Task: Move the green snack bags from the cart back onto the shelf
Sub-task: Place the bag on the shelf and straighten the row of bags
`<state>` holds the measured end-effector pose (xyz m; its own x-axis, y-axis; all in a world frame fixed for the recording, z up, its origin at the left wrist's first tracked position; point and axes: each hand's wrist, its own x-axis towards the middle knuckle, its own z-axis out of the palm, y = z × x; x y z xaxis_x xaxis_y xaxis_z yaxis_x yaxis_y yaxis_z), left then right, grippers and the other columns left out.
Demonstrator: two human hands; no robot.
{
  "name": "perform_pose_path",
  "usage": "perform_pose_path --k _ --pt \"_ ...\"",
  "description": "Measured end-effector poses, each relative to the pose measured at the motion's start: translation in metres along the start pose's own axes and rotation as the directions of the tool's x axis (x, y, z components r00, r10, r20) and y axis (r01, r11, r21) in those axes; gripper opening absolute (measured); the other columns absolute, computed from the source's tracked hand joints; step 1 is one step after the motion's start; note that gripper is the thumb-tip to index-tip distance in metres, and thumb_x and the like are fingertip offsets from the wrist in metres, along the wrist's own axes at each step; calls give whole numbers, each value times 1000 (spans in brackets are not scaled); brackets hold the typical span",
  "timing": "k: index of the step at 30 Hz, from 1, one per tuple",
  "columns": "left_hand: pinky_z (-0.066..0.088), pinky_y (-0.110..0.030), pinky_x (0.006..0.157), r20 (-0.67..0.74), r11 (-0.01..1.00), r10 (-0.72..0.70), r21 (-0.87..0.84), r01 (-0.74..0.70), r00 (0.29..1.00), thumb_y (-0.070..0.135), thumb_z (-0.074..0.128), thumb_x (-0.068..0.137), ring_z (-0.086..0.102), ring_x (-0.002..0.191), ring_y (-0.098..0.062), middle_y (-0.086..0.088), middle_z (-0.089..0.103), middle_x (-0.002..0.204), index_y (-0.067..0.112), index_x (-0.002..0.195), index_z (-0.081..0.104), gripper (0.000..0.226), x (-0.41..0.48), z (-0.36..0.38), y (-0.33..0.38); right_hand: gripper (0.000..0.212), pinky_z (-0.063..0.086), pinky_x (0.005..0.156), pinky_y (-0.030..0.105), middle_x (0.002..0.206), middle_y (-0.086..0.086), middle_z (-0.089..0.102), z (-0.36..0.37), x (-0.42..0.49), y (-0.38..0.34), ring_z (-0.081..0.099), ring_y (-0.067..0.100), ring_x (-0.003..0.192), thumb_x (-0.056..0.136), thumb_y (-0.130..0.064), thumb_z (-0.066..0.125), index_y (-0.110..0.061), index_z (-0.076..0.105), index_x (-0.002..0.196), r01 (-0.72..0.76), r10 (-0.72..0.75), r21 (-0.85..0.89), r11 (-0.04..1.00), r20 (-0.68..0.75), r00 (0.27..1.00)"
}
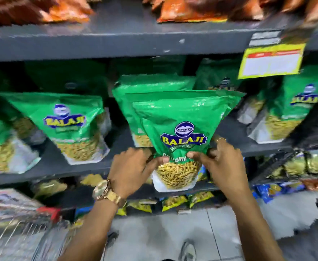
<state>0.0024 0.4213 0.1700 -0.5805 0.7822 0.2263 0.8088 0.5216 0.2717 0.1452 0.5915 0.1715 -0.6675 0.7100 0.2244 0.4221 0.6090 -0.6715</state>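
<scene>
A green snack bag (pixel 180 129) with a blue and yellow logo stands upright at the front edge of the grey middle shelf (pixel 235 132). My left hand (pixel 133 168) grips its lower left side and my right hand (pixel 220 162) grips its lower right, thumbs on the front. More green bags are pressed right behind it; how many I hold I cannot tell. Matching green bags stand on the shelf at the left (pixel 66 125) and at the right (pixel 293 110). The wire cart (pixel 18 232) shows at the lower left, blurred.
Orange snack bags (pixel 188 10) fill the shelf above. A yellow price tag (pixel 271 61) hangs from that shelf's edge at the right. Yellow and blue packets (pixel 175 202) line the lower shelves. A dark mesh rack (pixel 305 159) juts out at the right. Grey floor lies below.
</scene>
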Motion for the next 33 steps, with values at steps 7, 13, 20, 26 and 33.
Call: perform_pose_path --k 7,13,20,26,33 --pt "38 -35 57 5 999 11 -32 -11 1000 75 31 80 66 82 -35 -11 64 71 14 64 46 65 64 52 83 73 59 68 45 84 5 78 -46 41 89 74 25 79 61 -82 61 -31 58 113 -15 18 134 991 -25 1000" --pt "38 -35 56 -36 996 -52 -80 49 998 68 43 85 67 83 -39 -20 69 79 9 73 56 62 109 82 109 88 60 80 46 110 0 76 -55 89 124 73 19 98 58 -79 65 -27 52 129 -32 34 223 974 -3 999" --pt "54 -44 67 -12 962 -170 -218 163 985 95 12 64 67 88 -38 -16 73 94 15 100 68 104 135 102 98 96 58 68 48 88 9 74 -32 119 141 69 31 83 52 -98 47 -23 52 112 -53 44 140 989 66 997" --pt "32 -33 58 4 923 -203 -333 192 979 39 60 92 65 83 -44 -27 70 84 3 100 67 37 147 101 110 96 57 73 47 98 9 75 -34 112 132 68 34 98 59 -93 40 -21 51 120 -67 67 13 998 -4 998" --pt "44 -31 81 -61 821 -263 -538 190 963 43 63 88 57 101 -21 -6 58 119 10 123 46 52 121 117 113 99 57 77 50 109 7 71 -42 94 128 67 30 102 56 -95 42 -19 52 119 -141 132 129 982 69 989"
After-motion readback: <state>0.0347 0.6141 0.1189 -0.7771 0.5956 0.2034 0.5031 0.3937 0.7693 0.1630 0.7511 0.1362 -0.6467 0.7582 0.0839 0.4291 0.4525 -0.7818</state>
